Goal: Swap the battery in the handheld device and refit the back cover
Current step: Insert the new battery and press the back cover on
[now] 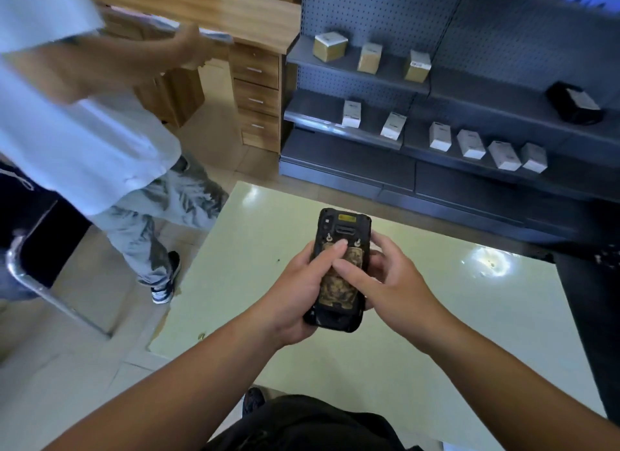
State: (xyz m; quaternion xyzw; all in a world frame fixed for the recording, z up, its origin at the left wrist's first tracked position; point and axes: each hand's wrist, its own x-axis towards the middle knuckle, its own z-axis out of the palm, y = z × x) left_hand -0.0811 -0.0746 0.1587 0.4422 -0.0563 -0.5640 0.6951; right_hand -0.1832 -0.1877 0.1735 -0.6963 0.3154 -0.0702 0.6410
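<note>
here, two hands, left hand (295, 293) and right hand (389, 282), gripping one handheld device (339, 269), one table (436, 316) beneath

Pale glossy table (436, 333), grey shelves (369, 71) carrying brown boxes (330, 46), white boxes (471, 144)

A pale, glossy table (419, 333) fills the foreground, its top catching bright glare from overhead light near the far right corner and along the far edge. Beyond the far edge stands grey pegboard shelving (419, 91), where brown cartons (330, 46) sit on an upper shelf, small white boxes (471, 144) line a lower one, and a black box (575, 103) rests at the right. To the left of the shelving stands a wooden desk (214, 11) with a stack of drawers (256, 98). The floor (100, 316) is beige tile. A metal-framed chair (37, 259) stands off the table's left edge, beside a bystander (84, 131) in a pale shirt.
</note>
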